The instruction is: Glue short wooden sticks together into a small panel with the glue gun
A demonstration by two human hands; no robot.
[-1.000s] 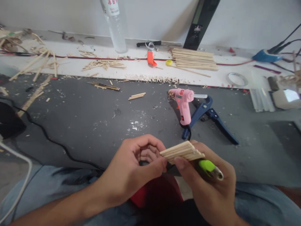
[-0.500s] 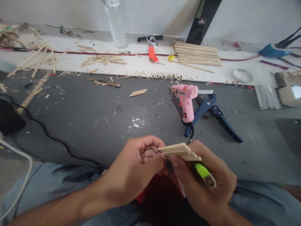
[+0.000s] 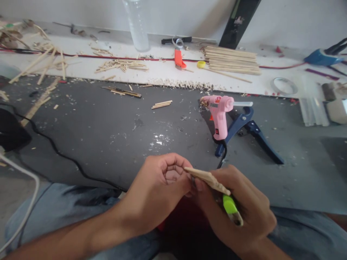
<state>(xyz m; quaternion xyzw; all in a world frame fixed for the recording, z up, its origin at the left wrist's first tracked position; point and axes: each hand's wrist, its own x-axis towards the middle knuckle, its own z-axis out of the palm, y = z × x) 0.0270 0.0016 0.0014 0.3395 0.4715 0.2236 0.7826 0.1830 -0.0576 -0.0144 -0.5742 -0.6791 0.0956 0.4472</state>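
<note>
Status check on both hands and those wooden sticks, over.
Right hand gripping wooden sticks, green-ended item too. Left hand curled at sticks' left end. Pink glue gun, blue cutter beyond hands; nothing seen blocking.

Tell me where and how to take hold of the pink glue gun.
The pink glue gun is probably best taken by its handle, from above and the near side: the handle points that way, the nozzle faces left, and the blue cutter crowds the right.
</note>
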